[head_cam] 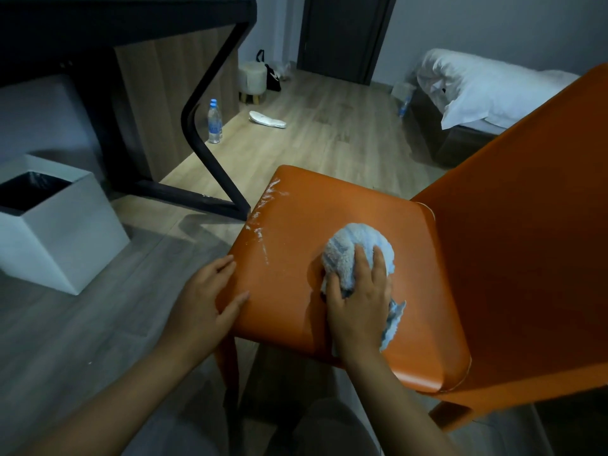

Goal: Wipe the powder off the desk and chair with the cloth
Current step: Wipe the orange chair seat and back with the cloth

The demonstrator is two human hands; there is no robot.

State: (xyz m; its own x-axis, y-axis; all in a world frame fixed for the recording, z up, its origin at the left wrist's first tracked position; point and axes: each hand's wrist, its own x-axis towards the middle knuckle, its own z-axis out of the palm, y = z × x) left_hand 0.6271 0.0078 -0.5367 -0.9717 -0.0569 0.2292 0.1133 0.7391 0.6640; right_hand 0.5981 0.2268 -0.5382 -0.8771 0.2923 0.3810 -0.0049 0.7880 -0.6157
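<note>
Left hand (pixel 210 297): fingers straight and laid flat on the near left corner of the chair (pixel 329 205) seat, holding nothing. It appears to steady the chair.

Right hand (pixel 358 307): well apart from the left, fingers curled over the bunched blue cloth (pixel 355 245) and pressing it onto the middle of the seat. A loose tail of cloth hangs out beside the wrist.

Seat condition: the orange area around the cloth looks clean. White powder (pixel 263 209) lies in streaks along the left edge of the seat, from the far left corner down toward the left hand. The cloth does not touch it. The chair back, on the right, shows no powder that can be made out.

Step in hand, as judged: wiping the chair seat, part done.

Next move, as judged: carry the cloth left across the seat to the powdered edge and draw the powder inward, so that it is gathered and not pushed off onto the floor.

Further off: a white bin (pixel 65 232) with a dark liner stands on the floor to the left. Beyond it is the dark surface (pixel 131 21) on a black angled frame. Its top is out of view, so its powder cannot be assessed. Water bottles (pixel 214 123) stand by the frame; a bed (pixel 487 90) lies far right.
</note>
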